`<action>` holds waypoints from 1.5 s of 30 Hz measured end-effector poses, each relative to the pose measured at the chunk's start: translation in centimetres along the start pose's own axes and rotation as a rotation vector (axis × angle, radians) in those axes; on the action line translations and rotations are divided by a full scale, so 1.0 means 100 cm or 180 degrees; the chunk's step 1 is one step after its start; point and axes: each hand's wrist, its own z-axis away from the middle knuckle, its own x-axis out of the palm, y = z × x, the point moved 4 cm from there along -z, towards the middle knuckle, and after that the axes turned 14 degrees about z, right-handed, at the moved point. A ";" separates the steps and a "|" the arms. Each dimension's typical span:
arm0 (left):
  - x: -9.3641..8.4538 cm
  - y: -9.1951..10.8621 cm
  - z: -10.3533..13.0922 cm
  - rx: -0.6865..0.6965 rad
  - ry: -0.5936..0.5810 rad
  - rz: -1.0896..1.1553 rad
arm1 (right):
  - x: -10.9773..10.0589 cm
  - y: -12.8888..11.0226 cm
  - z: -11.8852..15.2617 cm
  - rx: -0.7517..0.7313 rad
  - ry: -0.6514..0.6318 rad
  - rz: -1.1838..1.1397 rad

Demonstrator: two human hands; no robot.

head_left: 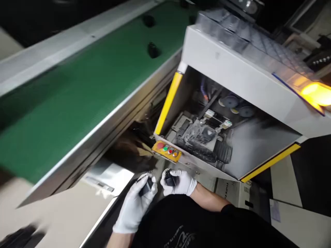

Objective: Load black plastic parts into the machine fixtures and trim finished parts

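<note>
My left hand, in a white glove, is closed around a small black block-like part with a smooth face. Beside it, my white-gloved right hand grips another small black part between thumb and fingers. The two hands are close together but apart, in front of my body. Just beyond them is a yellow button panel on the front edge of a white machine. Neither part's exact kind can be made out, as the fingers hide much of both.
A green conveyor belt runs along the left, carrying a black part and others. The machine's opening has yellow side strips and a metal fixture. Clear trays and a glowing amber light are on top.
</note>
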 end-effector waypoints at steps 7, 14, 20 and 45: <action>0.278 -0.060 -0.055 0.1244 -0.2607 -0.1935 | -0.119 -0.156 0.143 -0.1912 0.1827 0.0297; 0.429 -0.144 -0.151 0.1537 -0.3150 -0.2895 | -0.225 -0.290 0.157 -0.2682 0.3754 0.1973; 0.406 -0.148 -0.158 0.1011 -0.3440 -0.3281 | -0.238 -0.273 0.129 -0.2380 0.3483 0.2385; 0.440 -0.136 -0.153 0.1375 -0.4004 -0.5183 | -0.216 -0.309 0.150 -0.1415 0.3050 0.4041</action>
